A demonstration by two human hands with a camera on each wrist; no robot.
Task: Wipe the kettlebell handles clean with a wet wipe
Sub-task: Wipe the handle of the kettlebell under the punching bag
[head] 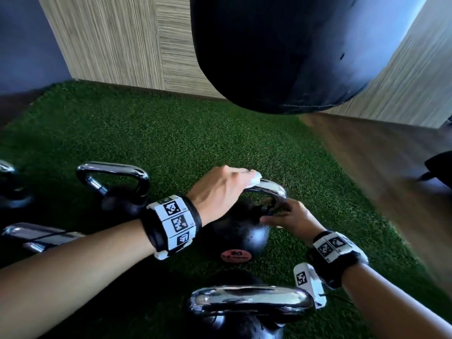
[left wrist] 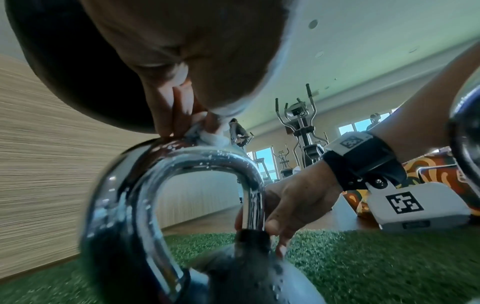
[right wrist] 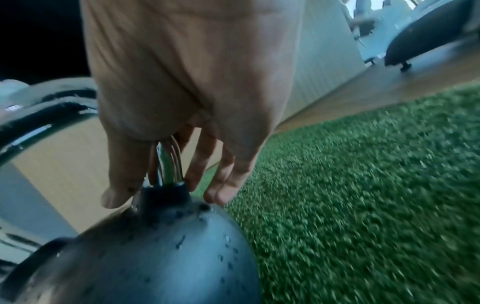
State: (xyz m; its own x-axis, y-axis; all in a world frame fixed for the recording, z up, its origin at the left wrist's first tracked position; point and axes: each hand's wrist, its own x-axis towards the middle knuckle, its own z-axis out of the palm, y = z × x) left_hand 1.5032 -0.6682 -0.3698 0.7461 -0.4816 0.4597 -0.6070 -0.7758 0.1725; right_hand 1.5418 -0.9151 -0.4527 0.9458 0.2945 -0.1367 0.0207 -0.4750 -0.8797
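A black kettlebell (head: pixel 241 234) with a chrome handle (head: pixel 271 188) stands on the green turf. My left hand (head: pixel 234 182) lies over the top of the handle and pinches a crumpled white wet wipe (head: pixel 255 179) against it. In the left wrist view the wet wipe (left wrist: pixel 213 137) sits bunched under the fingers (left wrist: pixel 179 111) on the wet handle (left wrist: pixel 207 158). My right hand (head: pixel 281 216) grips the handle's right post just above the ball. In the right wrist view thumb and fingers close round the post (right wrist: pixel 166 164), with water drops on the ball (right wrist: pixel 168 246).
Other chrome-handled kettlebells stand close by: one to the left (head: pixel 115 184), one nearest me (head: pixel 249 299), and others at the left edge (head: pixel 36 236). A black punching bag (head: pixel 293 52) hangs above the turf (head: pixel 171 133). Wood floor (head: pixel 379 162) lies to the right.
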